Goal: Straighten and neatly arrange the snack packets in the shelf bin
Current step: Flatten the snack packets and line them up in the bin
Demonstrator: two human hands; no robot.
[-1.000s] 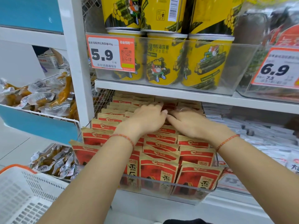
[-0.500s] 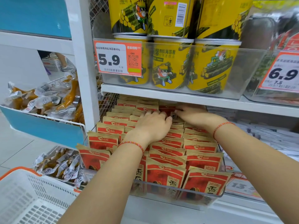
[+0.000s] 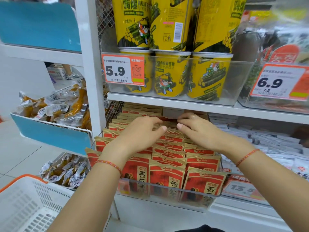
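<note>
Red-and-gold snack packets (image 3: 167, 174) stand upright in rows in the clear shelf bin (image 3: 168, 195), which sits on the shelf directly below the yellow canisters (image 3: 170, 74) and their 5.9 price tag (image 3: 122, 70). Both hands reach over the bin's back rows: left hand (image 3: 138, 134) has fingers curled down onto packet tops, thumb out, while right hand (image 3: 199, 131) has fingertips curled onto a rear packet's top edge; real pinch or just touching, cannot tell. A white basket (image 3: 25, 206) sits left of the bin.
</note>
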